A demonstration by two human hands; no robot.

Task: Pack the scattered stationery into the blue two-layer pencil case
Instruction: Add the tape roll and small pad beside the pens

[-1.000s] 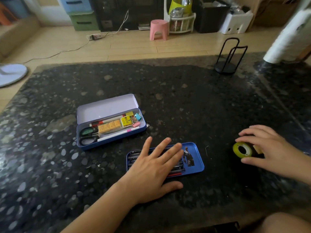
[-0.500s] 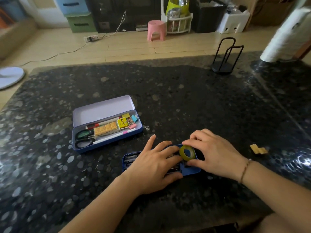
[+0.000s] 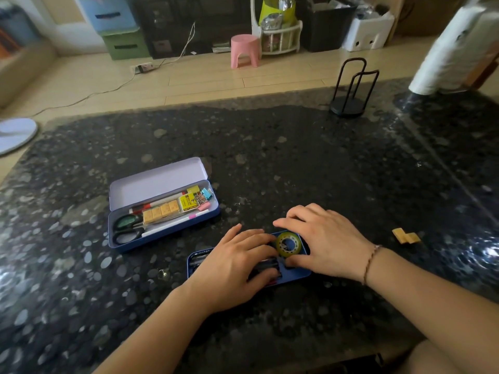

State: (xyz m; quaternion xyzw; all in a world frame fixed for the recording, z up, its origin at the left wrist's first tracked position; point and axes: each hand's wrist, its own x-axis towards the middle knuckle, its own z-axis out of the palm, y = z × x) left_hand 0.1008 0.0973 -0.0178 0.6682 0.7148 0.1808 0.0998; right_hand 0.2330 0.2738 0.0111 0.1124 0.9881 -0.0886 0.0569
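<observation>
Both forearms come in bare, no sleeves reaching the wrists; the left hand wears no ring or band; the right hand carries a thin braided bracelet looped round its wrist, brownish, cord-like, lying loose.

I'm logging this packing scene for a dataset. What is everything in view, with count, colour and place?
pencil case: 1, blue, lid open, table left, holding scissors, erasers, clips
inner tray: 1, blue, near edge, under both hands
tape roll: 1, yellow-green, in tray's right end
wooden pieces: 2, tan, table right
wire stand: 1, black, far right of table
stool: 1, pink, floor
table: 1, black speckled
left hand: flat on tray
right hand: grip on tape roll
</observation>
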